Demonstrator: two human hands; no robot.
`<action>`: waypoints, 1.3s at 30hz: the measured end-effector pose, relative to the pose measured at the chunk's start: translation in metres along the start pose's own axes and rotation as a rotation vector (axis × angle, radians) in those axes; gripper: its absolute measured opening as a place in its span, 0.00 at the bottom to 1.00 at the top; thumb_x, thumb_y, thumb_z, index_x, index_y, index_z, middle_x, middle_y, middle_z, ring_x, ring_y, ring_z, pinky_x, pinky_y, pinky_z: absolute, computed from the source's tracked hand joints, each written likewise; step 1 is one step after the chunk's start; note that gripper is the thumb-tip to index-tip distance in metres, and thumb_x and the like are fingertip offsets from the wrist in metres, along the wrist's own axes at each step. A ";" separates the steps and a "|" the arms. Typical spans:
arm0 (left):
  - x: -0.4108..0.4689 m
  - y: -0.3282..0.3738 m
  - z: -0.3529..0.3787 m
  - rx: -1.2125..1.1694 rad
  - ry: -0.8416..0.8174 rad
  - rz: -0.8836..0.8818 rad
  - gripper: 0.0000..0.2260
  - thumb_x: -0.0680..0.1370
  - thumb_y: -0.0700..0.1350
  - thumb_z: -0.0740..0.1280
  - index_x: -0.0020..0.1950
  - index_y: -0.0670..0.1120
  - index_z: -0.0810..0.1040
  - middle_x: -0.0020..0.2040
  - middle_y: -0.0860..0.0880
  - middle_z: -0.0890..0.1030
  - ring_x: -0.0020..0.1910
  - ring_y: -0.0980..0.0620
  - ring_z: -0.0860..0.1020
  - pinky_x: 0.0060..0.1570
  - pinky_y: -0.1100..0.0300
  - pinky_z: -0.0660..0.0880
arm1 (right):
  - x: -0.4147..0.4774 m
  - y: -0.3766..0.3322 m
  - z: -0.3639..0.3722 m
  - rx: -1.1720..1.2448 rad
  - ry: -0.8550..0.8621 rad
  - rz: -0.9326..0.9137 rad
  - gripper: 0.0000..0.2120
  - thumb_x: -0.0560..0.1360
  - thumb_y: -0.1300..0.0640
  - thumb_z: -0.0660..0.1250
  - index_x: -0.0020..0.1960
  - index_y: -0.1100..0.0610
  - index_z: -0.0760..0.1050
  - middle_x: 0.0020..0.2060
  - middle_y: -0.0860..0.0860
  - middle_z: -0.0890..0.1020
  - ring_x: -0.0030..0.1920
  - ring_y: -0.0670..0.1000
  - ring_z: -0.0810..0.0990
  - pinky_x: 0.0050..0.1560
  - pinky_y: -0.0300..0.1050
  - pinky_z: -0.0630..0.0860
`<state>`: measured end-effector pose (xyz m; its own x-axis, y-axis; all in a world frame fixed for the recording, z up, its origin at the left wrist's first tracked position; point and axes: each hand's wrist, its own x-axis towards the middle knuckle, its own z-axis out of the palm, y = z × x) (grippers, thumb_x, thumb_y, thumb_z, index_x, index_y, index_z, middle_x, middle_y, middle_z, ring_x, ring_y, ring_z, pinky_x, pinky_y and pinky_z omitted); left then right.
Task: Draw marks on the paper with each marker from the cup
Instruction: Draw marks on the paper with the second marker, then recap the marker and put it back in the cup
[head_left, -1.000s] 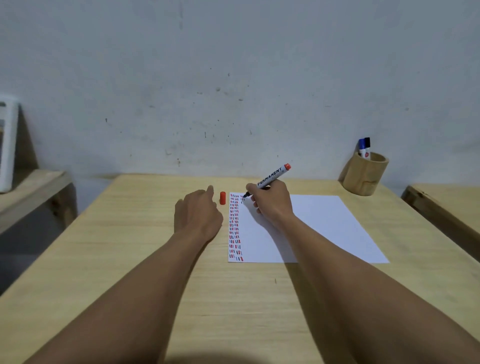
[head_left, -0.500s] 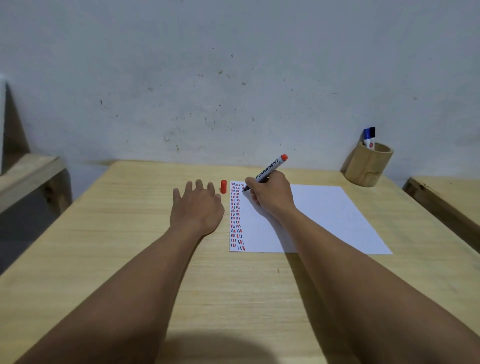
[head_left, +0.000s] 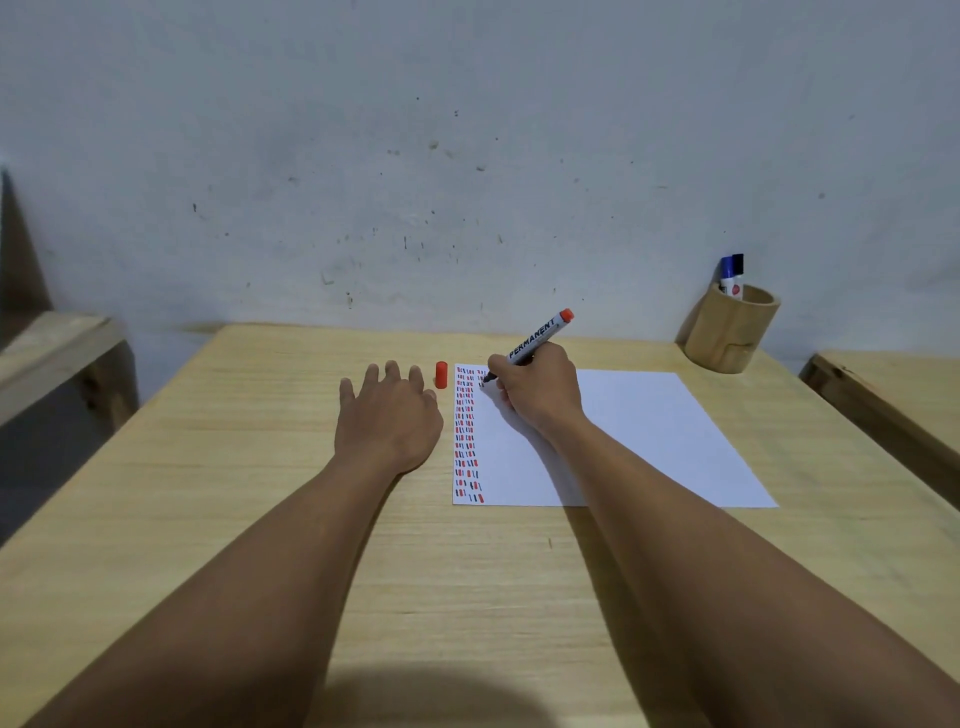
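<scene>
A white sheet of paper (head_left: 649, 436) lies on the wooden table (head_left: 208, 467), with columns of short red, blue and black marks down its left edge. My right hand (head_left: 540, 389) grips a red permanent marker (head_left: 537, 338), its tip touching the paper's top left near the marks. The marker's red cap (head_left: 441, 374) stands on the table just left of the paper. My left hand (head_left: 387, 421) rests flat on the table beside the paper, fingers spread, holding nothing. A bamboo cup (head_left: 730, 332) at the back right holds a blue marker and a black marker (head_left: 732, 275).
A grey wall rises right behind the table. A wooden bench (head_left: 52, 353) stands to the left and another wooden surface (head_left: 893, 395) to the right, each separated from the table by a gap.
My left hand has gone from curled near the red cap to lying flat with fingers spread. The right hand keeps the marker at the paper's top left. The camera tilted slightly.
</scene>
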<state>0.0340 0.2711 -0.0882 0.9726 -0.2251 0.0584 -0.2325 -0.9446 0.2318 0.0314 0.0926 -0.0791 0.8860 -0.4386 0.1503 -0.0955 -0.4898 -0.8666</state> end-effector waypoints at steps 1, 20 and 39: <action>0.001 0.000 0.000 -0.006 -0.002 -0.007 0.25 0.84 0.51 0.48 0.81 0.46 0.59 0.81 0.43 0.59 0.81 0.41 0.52 0.77 0.38 0.49 | 0.000 0.000 -0.001 0.028 0.012 0.009 0.12 0.73 0.55 0.69 0.43 0.65 0.83 0.38 0.56 0.87 0.33 0.49 0.80 0.32 0.41 0.72; 0.008 0.028 -0.030 -0.503 0.313 -0.044 0.08 0.77 0.45 0.67 0.53 0.50 0.83 0.47 0.53 0.86 0.49 0.49 0.82 0.52 0.53 0.78 | -0.011 -0.034 -0.042 0.462 -0.059 0.097 0.10 0.76 0.59 0.65 0.39 0.61 0.80 0.31 0.51 0.78 0.29 0.49 0.74 0.30 0.42 0.73; -0.014 0.143 -0.088 -1.189 0.117 0.053 0.03 0.76 0.45 0.73 0.44 0.53 0.85 0.49 0.50 0.87 0.48 0.54 0.78 0.57 0.51 0.76 | -0.033 -0.053 -0.157 0.769 0.013 0.134 0.05 0.77 0.60 0.71 0.43 0.61 0.80 0.29 0.51 0.76 0.26 0.46 0.74 0.29 0.37 0.75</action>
<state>-0.0136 0.1599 0.0298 0.9698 -0.1761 0.1686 -0.1893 -0.1080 0.9760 -0.0640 0.0153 0.0366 0.8831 -0.4686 0.0221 0.1441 0.2261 -0.9634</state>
